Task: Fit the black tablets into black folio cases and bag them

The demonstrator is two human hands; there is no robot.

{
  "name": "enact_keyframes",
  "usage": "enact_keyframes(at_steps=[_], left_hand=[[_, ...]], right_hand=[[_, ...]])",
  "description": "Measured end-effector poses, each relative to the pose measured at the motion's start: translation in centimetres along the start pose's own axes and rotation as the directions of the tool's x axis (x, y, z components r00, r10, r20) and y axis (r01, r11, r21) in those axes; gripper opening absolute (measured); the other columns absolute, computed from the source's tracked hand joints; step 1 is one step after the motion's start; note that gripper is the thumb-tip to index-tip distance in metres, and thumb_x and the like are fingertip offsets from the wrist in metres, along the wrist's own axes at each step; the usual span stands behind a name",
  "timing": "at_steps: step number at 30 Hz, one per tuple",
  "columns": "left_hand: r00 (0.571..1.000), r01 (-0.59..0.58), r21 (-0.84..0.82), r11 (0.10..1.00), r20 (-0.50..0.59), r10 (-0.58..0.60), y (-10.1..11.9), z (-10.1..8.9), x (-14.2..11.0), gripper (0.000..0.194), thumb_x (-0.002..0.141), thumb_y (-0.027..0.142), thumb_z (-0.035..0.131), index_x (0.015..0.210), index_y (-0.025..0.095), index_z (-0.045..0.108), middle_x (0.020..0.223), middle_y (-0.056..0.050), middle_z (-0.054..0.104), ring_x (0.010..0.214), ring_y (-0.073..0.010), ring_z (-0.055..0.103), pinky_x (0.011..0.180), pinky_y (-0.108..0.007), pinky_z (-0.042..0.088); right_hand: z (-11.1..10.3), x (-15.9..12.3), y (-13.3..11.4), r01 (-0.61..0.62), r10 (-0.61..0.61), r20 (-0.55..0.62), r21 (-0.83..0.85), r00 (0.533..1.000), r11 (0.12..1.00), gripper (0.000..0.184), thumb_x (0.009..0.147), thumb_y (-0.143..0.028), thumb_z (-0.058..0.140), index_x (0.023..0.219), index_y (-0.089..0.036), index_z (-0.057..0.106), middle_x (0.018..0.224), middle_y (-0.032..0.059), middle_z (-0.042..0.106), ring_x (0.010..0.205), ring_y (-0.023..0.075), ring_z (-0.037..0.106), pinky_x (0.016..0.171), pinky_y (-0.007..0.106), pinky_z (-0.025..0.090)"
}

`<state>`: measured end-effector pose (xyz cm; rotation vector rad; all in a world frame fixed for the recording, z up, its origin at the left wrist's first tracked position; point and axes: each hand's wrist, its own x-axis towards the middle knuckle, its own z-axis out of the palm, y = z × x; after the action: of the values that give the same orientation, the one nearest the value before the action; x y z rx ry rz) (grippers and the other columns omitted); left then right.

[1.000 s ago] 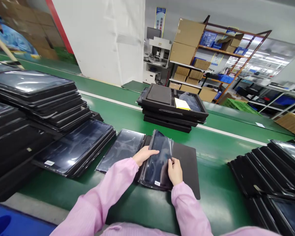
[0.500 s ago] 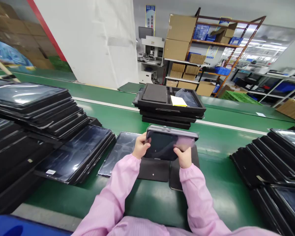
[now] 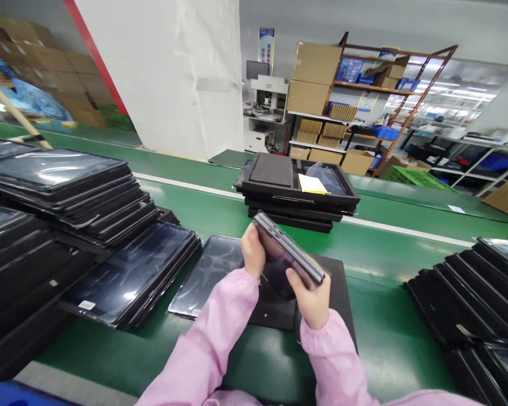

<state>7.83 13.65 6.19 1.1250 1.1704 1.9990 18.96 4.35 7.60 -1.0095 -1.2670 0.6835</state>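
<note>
Between my two hands is a stack of what look like two thin tablets [image 3: 291, 251], with grey edges and a dark glossy face towards me. It is tilted, its right end lower. My left hand [image 3: 253, 252] is closed on the upper left end, and my right hand [image 3: 314, 299] grips the lower right end. Beneath them, flat dark panels [image 3: 275, 314] lie on the green work surface [image 3: 376, 316], partly hidden by my hands. A glossy film-covered panel [image 3: 211, 270] lies to the left of them.
Tall stacks of black trays with glossy panels [image 3: 135, 270] stand on the left. More black trays [image 3: 461, 293] lean in a pile at right. Ahead sits a stack of black foam trays [image 3: 296, 197] bearing a white paper [image 3: 312, 183]. Another person [image 3: 38, 98] is at far left.
The tablets have been turned, so their right end has dropped towards me and the long edge now slants. Both hands keep hold, the right one lower than before.
</note>
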Motion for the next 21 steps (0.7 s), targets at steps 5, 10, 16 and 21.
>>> enact_keyframes(at_steps=[5,10,16,21], left_hand=[[0.872,0.107,-0.145,0.984,0.489,-0.023,1.3,3.0,3.4,0.072,0.071,0.09,0.046,0.052,0.021,0.051,0.046,0.004,0.041,0.045,-0.0114,0.035,0.047,-0.028,0.034],[0.849,0.155,-0.15,0.977,0.525,-0.054,-0.4,3.1,2.5,0.071,0.071,0.088,0.05,0.059,0.019,0.06,0.052,0.002,0.05,0.051,-0.0137,0.044,0.053,-0.03,0.041],[0.874,0.163,-0.185,0.969,0.483,-0.055,-2.5,3.0,1.8,0.067,0.072,0.084,0.057,0.081,0.019,0.073,0.086,-0.008,0.074,0.082,-0.0238,0.067,0.079,-0.036,0.053],[0.859,0.157,-0.177,0.972,0.511,-0.046,-3.0,3.3,1.9,0.065,0.075,0.082,0.056,0.083,0.02,0.073,0.089,-0.009,0.076,0.088,-0.0256,0.069,0.085,-0.037,0.053]], right_hand=[[-0.2,-1.2,-2.1,0.174,-0.133,0.231,-0.167,0.964,0.971,0.069,0.079,-0.025,0.072,0.144,-0.021,0.052,0.143,0.0122,0.061,0.133,0.0338,0.057,0.112,0.05,0.048],[-1.9,-0.7,-1.8,0.133,-0.058,0.427,-0.148,0.902,0.98,0.098,0.07,-0.02,0.082,0.156,-0.025,0.034,0.157,0.0111,0.045,0.146,0.0346,0.041,0.12,0.05,0.036],[-3.2,0.5,-0.9,0.093,-0.038,0.493,-0.087,0.869,0.992,0.106,0.074,-0.041,0.086,0.16,-0.031,0.026,0.161,0.0095,0.038,0.148,0.0355,0.037,0.122,0.05,0.033],[-3.4,1.1,-0.7,0.112,-0.075,0.498,-0.045,0.864,0.993,0.11,0.069,-0.067,0.081,0.159,-0.037,0.026,0.161,0.0064,0.039,0.147,0.0358,0.038,0.123,0.049,0.032]])
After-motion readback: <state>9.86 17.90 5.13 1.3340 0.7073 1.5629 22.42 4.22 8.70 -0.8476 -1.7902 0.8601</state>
